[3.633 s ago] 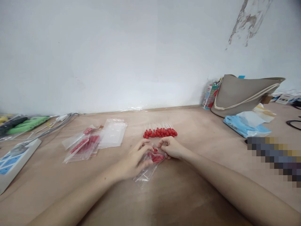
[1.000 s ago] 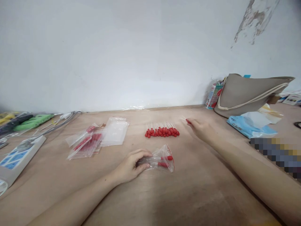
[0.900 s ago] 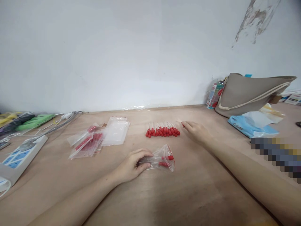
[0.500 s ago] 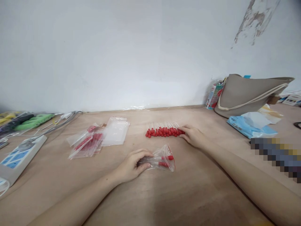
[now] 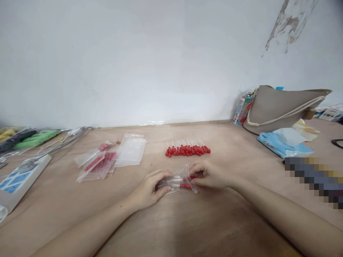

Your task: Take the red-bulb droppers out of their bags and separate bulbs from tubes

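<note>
Take the row of red-bulbed droppers [image 5: 188, 150], laid side by side in the middle of the wooden table [image 5: 193, 225], as the marker. Just on the near side of it, both of the person's hands meet on a small clear bag [image 5: 175, 182] that lies low on the wood. The left hand [image 5: 148, 188] has the bag's left end, fingers curled down over the plastic and closed narrow upon it. The right hand [image 5: 211, 175] comes in from the other side, thumb and fingertips pinched together on the bag's right end, where the mouth is. Whether they nip only plastic or a dropper through it I cannot tell. Inside the bag a couple of bagged droppers [image 5: 186, 185] show, their red bulbs toward the right hand. Left of the row, near it, sits a flat pile of empty clear bags [image 5: 131, 150]. Left again, touching that pile, is a heap of filled bags [image 5: 97, 163] with red showing through. Much farther left, at the table's edge, lies a white power strip [image 5: 17, 178], with green tools [image 5: 34, 138] behind it by the wall [image 5: 134, 64]. Well to the right of the row a grey tote bag [image 5: 278, 107] slumps by the wall, with a printed can [image 5: 242, 109] just at its left side and a blue packet [image 5: 280, 146] in front of it.
</note>
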A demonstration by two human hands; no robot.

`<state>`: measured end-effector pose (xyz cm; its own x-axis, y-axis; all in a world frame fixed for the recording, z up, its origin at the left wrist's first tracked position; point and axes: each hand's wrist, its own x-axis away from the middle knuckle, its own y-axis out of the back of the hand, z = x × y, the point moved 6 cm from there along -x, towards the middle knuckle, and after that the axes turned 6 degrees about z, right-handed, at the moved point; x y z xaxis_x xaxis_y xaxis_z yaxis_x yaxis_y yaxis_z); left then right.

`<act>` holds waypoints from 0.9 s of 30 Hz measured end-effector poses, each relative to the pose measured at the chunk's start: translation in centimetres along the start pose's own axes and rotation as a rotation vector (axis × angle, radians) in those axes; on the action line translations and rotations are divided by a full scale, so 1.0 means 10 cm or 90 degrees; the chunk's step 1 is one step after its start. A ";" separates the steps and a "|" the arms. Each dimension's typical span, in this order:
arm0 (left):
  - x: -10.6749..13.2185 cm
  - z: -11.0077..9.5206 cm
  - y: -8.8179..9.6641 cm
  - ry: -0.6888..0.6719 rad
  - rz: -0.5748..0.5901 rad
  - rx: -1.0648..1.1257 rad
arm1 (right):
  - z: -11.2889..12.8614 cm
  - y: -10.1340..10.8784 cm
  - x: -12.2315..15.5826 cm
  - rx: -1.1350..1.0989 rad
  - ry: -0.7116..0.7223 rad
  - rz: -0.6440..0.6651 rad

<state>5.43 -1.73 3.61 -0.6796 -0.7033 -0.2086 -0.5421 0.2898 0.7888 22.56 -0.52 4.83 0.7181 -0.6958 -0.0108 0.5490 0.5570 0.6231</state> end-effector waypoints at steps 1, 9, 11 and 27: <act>0.00 0.00 0.00 -0.001 -0.007 -0.005 | 0.01 -0.03 -0.02 0.010 0.006 0.005; 0.01 0.06 0.00 0.014 -0.060 -0.027 | -0.04 -0.12 -0.08 0.152 -0.022 -0.067; 0.00 0.04 0.00 0.007 -0.043 -0.040 | -0.03 -0.14 -0.10 0.170 -0.017 -0.087; 0.05 0.04 0.04 -0.063 0.213 -0.177 | -0.32 0.13 -0.01 -0.088 0.066 -0.052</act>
<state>4.66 -1.72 3.56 -0.8463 -0.5312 0.0412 -0.1399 0.2961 0.9449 24.56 1.74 3.08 0.7053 -0.6945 -0.1421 0.6555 0.5626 0.5037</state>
